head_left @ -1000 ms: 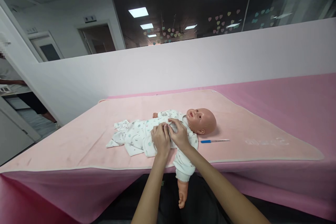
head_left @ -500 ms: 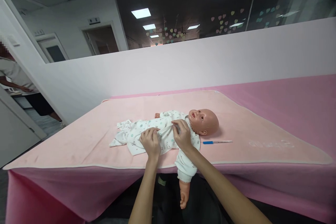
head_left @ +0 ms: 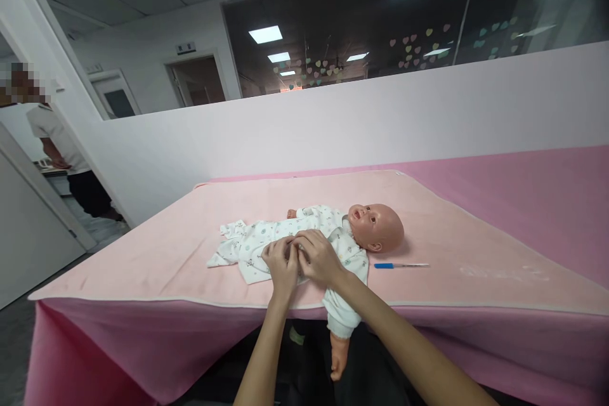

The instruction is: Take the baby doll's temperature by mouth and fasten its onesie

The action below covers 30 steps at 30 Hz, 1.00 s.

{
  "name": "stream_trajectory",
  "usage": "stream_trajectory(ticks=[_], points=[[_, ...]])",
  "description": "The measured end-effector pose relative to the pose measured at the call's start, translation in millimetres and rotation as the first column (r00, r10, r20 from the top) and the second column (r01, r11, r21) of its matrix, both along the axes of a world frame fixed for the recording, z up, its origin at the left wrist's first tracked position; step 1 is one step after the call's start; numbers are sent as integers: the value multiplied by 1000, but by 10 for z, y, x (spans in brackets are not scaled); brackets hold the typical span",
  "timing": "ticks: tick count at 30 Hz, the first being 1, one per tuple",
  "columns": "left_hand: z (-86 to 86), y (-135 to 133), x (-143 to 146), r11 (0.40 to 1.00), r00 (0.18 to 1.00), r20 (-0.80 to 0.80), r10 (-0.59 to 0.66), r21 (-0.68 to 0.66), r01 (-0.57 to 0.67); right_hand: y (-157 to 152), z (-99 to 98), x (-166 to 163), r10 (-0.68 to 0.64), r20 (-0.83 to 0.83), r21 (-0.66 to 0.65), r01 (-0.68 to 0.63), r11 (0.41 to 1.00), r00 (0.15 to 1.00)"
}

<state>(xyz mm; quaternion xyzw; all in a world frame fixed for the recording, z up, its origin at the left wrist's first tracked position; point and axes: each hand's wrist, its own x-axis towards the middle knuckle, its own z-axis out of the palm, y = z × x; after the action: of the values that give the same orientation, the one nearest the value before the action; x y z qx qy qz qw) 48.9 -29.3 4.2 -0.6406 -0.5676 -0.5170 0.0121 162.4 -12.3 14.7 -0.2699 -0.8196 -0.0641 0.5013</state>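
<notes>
A baby doll [head_left: 378, 226] lies on its back on a light pink blanket [head_left: 190, 247], head to the right, dressed in a white printed romper [head_left: 259, 238]. One sleeved arm of the doll hangs over the table's front edge. My left hand [head_left: 280, 261] and my right hand [head_left: 318, 257] meet over the doll's belly, fingers pinched together on the front of the romper. A blue-handled thermometer [head_left: 400, 265] lies on the blanket just right of the doll.
The table carries a darker pink cloth [head_left: 533, 196] under the blanket. A white partition wall [head_left: 333, 120] runs behind it. At the far left another person [head_left: 61, 152] stands beside a doorway.
My left hand went left along the romper, then came back to meet my right hand at the doll's belly. The view has shifted slightly.
</notes>
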Motion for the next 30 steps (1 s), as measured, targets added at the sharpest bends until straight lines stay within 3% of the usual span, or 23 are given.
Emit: stream_trajectory(ticks=[7,16,30], points=[[14,12,-5,1000,1000,26,-11,-21,11,73,-77,19,4,-58,-79,-9,997,998],[19,16,-4,1000,1000,6,-15,-27,15,122,-124,14,37,-143,-82,-50,995,989],[9,21,5,998,1000,-16,-11,-61,10,108,-111,13,-41,-87,-122,30,992,995]])
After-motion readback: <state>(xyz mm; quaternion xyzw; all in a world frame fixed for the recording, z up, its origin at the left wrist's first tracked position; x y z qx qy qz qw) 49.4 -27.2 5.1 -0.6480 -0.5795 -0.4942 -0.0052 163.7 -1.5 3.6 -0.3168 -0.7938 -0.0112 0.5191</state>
